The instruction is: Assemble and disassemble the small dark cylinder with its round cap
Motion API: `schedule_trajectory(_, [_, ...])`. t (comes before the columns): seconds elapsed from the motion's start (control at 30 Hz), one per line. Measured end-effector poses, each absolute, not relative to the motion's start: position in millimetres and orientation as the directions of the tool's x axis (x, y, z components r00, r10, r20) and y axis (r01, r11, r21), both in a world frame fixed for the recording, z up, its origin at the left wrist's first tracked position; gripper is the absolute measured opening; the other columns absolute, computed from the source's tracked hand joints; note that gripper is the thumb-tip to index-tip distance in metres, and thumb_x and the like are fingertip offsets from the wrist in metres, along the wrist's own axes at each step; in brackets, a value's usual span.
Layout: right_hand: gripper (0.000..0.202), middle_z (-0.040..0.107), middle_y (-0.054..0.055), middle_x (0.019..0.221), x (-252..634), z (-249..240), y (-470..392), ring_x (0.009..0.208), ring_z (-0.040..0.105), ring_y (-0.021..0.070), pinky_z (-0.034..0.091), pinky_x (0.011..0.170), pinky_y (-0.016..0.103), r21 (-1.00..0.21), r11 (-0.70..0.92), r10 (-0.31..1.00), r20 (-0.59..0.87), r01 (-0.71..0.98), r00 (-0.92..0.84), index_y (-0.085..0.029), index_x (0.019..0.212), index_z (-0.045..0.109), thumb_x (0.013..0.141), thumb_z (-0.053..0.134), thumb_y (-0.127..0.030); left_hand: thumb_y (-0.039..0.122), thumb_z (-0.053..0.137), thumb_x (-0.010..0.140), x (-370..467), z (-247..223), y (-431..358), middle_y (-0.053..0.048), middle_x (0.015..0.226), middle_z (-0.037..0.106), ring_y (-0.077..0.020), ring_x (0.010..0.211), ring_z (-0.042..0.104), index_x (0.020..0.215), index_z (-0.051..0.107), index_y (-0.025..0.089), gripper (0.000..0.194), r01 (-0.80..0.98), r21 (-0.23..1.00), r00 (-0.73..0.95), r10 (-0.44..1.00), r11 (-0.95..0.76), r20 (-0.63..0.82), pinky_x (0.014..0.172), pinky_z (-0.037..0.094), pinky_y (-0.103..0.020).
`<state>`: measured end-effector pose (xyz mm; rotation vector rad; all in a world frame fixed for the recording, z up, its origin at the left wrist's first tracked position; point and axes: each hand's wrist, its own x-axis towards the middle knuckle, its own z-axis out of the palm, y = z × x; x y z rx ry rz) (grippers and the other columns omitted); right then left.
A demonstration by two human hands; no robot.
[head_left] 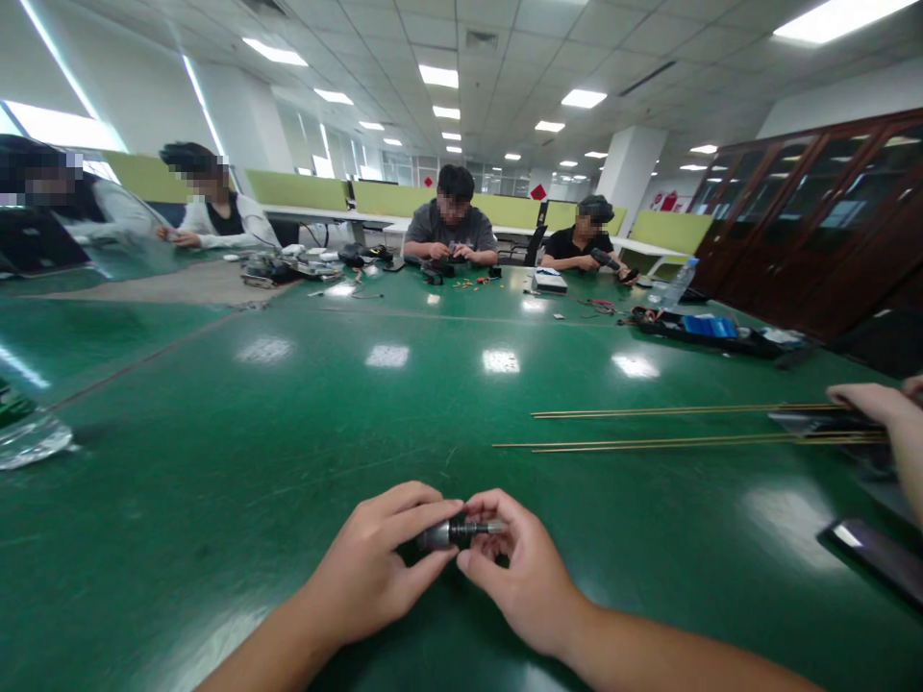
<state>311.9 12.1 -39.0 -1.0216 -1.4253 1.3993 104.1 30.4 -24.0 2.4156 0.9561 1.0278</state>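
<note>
Just above the green table [288, 461], at the bottom middle of the head view, my left hand [382, 553] is closed round the thick grey end of a small metal part [436, 536]. Its thin dark shaft with a silvery tip points right, towards my right hand [515, 562]. The fingers of my right hand curl round the tip and the shaft, with the thumb below. Whether they press on the tip is partly hidden by the fingers.
Long thin brass rods [649, 446] lie at the right, near another person's hand [872, 399]. A dark phone-like object [876, 557] is at the right edge, a clear bottle base [33, 437] at the left. Tools, a black tray [685, 332] and people are across the table.
</note>
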Motion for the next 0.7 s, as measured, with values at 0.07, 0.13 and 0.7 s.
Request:
schedule_trajectory(0.07, [0.03, 0.062, 0.002, 0.096, 311.5, -38.7, 12.7, 0.076, 0.056, 0.0133, 0.046, 0.069, 0.025, -0.999, 0.034, 0.959, 0.036, -0.012, -0.28, -0.019, 0.106, 0.059, 0.079, 0.071, -0.017, 0.015, 0.067, 0.085, 104.9, -25.5, 31.1, -0.007, 0.109, 0.069, -0.0188, 0.097, 0.065, 0.129, 0.06, 0.026, 0.046, 0.426, 0.548, 0.502, 0.692, -0.72, 0.519, 0.085, 0.055, -0.032])
schedule_trajectory(0.13, [0.027, 0.062, 0.002, 0.092, 311.7, -38.2, 13.3, 0.075, 0.056, 0.0136, 0.047, 0.069, 0.025, -1.0, 0.03, 0.957, 0.027, 0.008, -0.289, -0.019, 0.103, 0.061, 0.079, 0.072, -0.019, 0.016, 0.068, 0.084, 105.3, -26.2, 32.4, -0.007, 0.105, 0.07, -0.0189, 0.095, 0.066, 0.125, 0.061, 0.025, 0.043, 0.415, 0.558, 0.49, 0.693, -0.718, 0.528, 0.084, 0.055, -0.032])
schedule_trajectory(0.7, [0.024, 0.06, 0.001, 0.075, 317.5, -42.1, 16.8, 0.069, 0.053, 0.0145, 0.042, 0.065, 0.026, -0.999, 0.051, 0.953, 0.046, 0.01, -0.299, -0.015, 0.089, 0.069, 0.082, 0.075, -0.038, 0.014, 0.07, 0.082, 106.7, -25.2, 31.1, -0.008, 0.101, 0.07, -0.0196, 0.093, 0.066, 0.112, 0.068, 0.021, 0.031, 0.407, 0.564, 0.444, 0.695, -0.718, 0.565, 0.081, 0.056, -0.033])
